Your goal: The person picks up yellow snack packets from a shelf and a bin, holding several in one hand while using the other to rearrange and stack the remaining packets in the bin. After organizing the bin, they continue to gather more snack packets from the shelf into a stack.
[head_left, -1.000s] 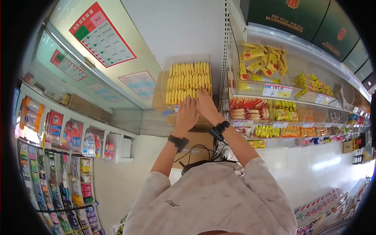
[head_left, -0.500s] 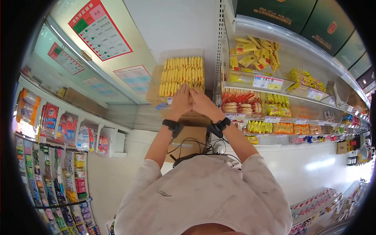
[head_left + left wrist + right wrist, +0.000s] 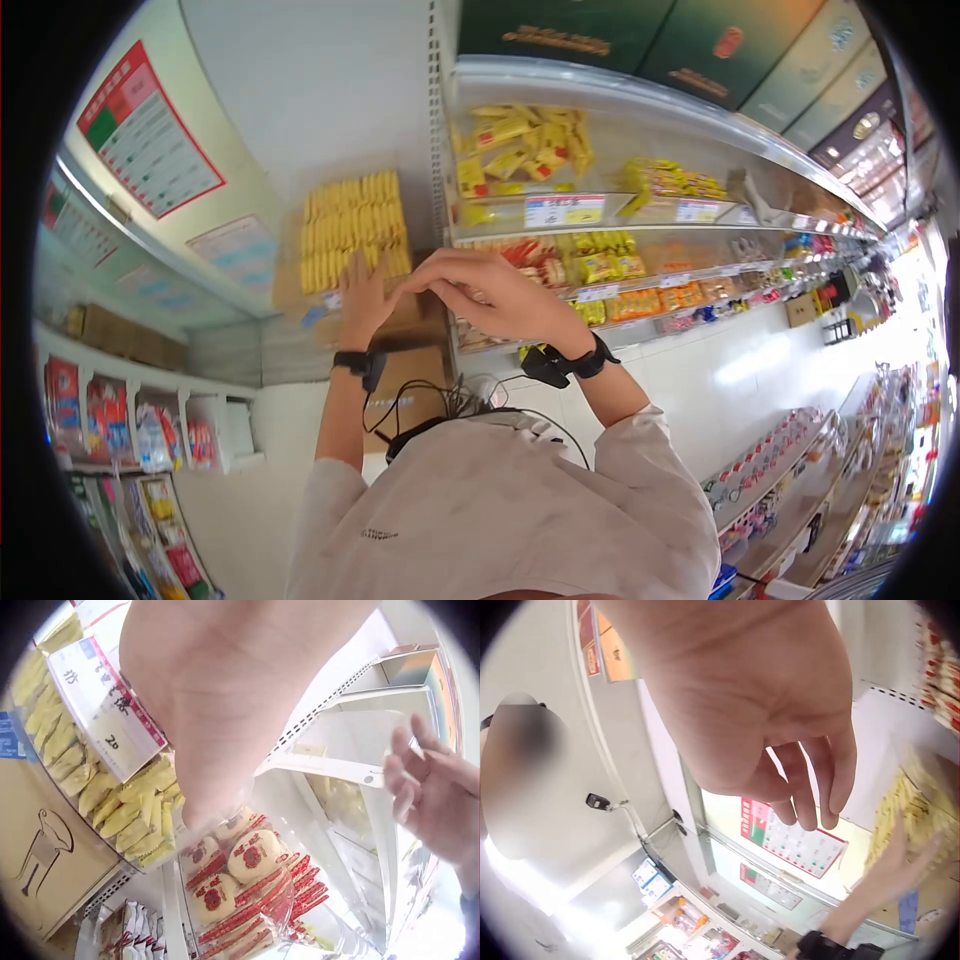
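Slim yellow packets [image 3: 350, 220] stand upright in rows inside a clear bin on a cardboard box. My left hand [image 3: 365, 300] is at the bin's front edge, its fingers straight and overlapping the front row of packets. In the left wrist view, a handwritten price tag [image 3: 109, 712] is fixed on the front of the bin of yellow packets [image 3: 64, 757]. To the right, my right hand [image 3: 500, 295] is raised in front of the shelves, palm down, with nothing in it. Its fingers [image 3: 801, 791] hang loosely bent in the right wrist view.
Shelves on the right hold loose yellow packets [image 3: 530, 145] and, below, round biscuits with red wrapping [image 3: 255, 859]. Dark green boxes [image 3: 560, 35] stand on top. Black cables [image 3: 425, 400] run near the waist, beside a carton. Glass panels with posters [image 3: 150, 130] stand at left.
The right hand has lifted off the packets and moved right, away from the left hand. The left hand stays at the bin's front. The head view has turned to the right.
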